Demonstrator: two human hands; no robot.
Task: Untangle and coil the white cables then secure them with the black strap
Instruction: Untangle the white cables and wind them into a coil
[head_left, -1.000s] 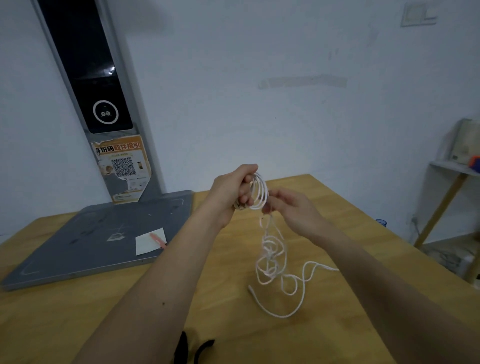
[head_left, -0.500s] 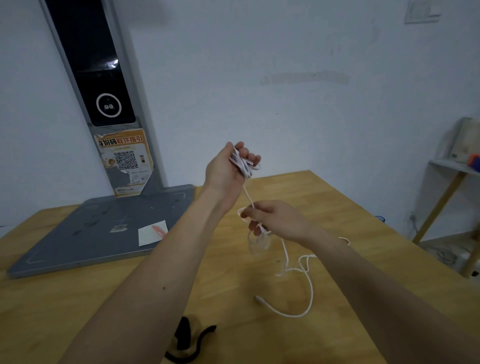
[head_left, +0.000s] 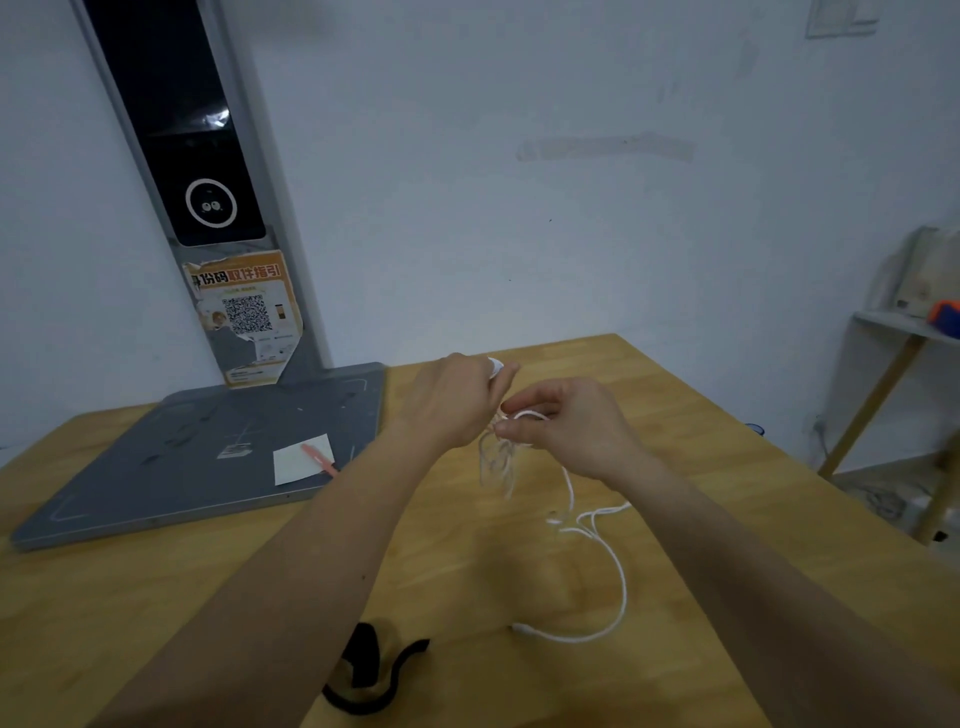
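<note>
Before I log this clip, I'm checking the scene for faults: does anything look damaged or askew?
Yes: the orange sticker on the grey stand is torn and peeling along its edges. The black strap lies crumpled on the table.

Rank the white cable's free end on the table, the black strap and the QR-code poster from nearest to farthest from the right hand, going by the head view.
From the right hand:
1. White cable's free end, on the table below the hand.
2. Black strap, near table edge, lower left.
3. QR-code poster, on the grey stand, far left.
</note>
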